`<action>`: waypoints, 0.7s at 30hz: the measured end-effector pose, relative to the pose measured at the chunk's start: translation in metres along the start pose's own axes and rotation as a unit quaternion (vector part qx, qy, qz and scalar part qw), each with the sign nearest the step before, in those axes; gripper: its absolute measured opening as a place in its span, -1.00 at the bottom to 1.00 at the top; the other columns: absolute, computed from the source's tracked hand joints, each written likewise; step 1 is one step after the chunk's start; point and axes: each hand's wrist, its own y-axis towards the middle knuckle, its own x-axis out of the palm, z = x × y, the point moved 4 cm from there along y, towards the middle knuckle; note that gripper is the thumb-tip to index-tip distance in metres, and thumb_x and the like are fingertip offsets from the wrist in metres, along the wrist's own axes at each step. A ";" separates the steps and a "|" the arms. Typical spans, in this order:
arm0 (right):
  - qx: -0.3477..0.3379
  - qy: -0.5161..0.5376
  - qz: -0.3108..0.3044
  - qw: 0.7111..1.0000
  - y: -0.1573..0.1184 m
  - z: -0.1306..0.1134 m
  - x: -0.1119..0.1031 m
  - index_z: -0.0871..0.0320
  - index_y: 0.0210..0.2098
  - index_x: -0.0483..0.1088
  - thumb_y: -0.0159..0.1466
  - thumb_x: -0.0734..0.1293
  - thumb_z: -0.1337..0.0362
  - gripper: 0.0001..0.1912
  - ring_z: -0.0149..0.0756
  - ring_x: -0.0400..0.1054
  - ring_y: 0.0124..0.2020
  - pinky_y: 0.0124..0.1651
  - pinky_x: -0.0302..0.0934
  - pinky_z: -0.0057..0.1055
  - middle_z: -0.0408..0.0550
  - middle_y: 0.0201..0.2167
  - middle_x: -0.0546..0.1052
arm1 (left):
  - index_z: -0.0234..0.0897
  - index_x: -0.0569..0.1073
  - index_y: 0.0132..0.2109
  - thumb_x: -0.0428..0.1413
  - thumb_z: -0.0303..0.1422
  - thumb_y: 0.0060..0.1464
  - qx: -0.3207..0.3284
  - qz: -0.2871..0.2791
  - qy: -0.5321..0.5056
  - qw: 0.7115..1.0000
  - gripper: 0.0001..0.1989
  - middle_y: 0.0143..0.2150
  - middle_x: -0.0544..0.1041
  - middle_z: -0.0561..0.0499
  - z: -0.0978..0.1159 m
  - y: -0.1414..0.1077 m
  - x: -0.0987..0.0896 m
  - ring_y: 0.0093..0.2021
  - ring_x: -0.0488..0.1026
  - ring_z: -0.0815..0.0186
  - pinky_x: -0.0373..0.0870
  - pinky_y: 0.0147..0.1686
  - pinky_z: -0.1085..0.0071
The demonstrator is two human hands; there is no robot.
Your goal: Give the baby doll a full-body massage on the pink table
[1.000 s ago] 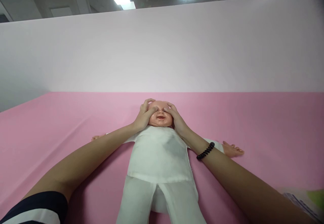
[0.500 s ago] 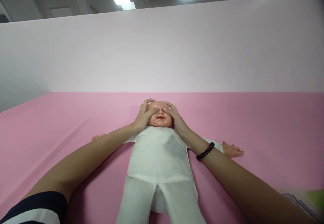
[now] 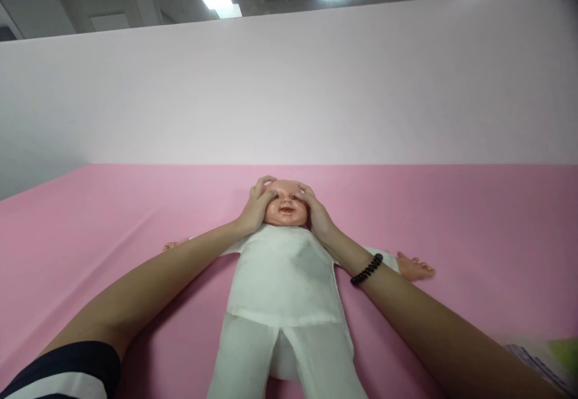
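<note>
Left hand [image 3: 258, 207] and right hand [image 3: 318, 211] are being held curved around the two sides of the doll's head [image 3: 288, 213], so that it is being cupped between them rather than clenched or lifted. Fingers are being wrapped toward the crown, and thumbs are being rested near the outer corners of the eyes, which are being left uncovered.

The doll [image 3: 286, 272] is being supported on its back on the pink bench [image 3: 451, 212], head far and legs near, its arms being spread left and right. Its far side is being bounded by a white panel [image 3: 289, 92]. A black bracelet [image 3: 366, 269] is being worn on the right wrist and a striped sleeve [image 3: 67, 369] on the left arm. At the near right, a white and green item [image 3: 564, 351] is being partly hidden by the right forearm; what it is cannot be told.

As a judgement, the step in hand is being taken as a matched thumb contact around the eyes while the head is being steadied. For the next move, light, even thumb pressure seems to be called for, without the head being tilted.
</note>
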 end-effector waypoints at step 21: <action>0.008 -0.026 0.003 1.000 -0.001 0.001 -0.002 -0.07 0.04 0.38 0.06 0.51 0.04 -0.43 -0.16 0.42 0.07 0.14 0.34 -0.24 -0.19 0.03 0.50 | -0.07 0.41 0.14 0.20 -0.19 0.12 0.009 -0.018 -0.001 1.000 -0.56 0.05 0.44 -0.04 0.006 -0.004 -0.001 0.13 0.42 0.11 0.32 0.24 0.14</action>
